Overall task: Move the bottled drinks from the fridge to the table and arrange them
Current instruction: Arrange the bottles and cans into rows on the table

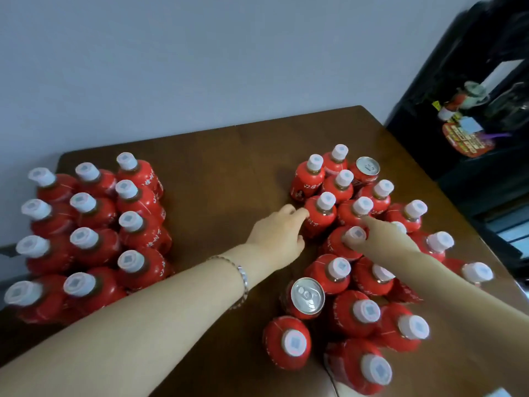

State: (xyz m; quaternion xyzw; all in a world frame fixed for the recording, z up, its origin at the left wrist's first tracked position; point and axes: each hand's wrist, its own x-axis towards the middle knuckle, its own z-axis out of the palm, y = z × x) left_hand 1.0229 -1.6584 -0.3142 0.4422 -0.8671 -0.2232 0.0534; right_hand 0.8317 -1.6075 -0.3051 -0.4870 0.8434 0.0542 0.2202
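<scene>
**Hands among red bottles**

Hiding parts of the loose cluster of bottles [355, 310] behind the right forearm: covering half of one white cap just beyond and right of the near can [307, 296], and leaving only a sliver of another cap peeping over the knuckles farther beyond. Smearing with motion blur the caps on the camera side of the near can, and likewise the sorted block of bottles [86, 239] well to the left of the near can, making the white label print unreadable. Cropping a pale scrap at the bottom edge, right of the near can, too little to name. Blurring the clutter inside the dark cabinet [458, 167] far beyond and right of the near can.

Reaching with the left hand [274, 233], bracelet [243, 276] on the wrist, just beyond the near can. Curling the fingers against the left shoulder of the left-hand bottle [320, 216] and pressing the thumb lower on the same flank, so pinching it from one side rather than wrapping it. Closing the right hand [383, 236] on the neck of the right-hand bottle [340, 245], beyond and slightly right of the near can, with the thumb under the white cap and the index finger lying along its far side. Holding both bottles upright on the table [229, 173], among their neighbours in the cluster.
</scene>
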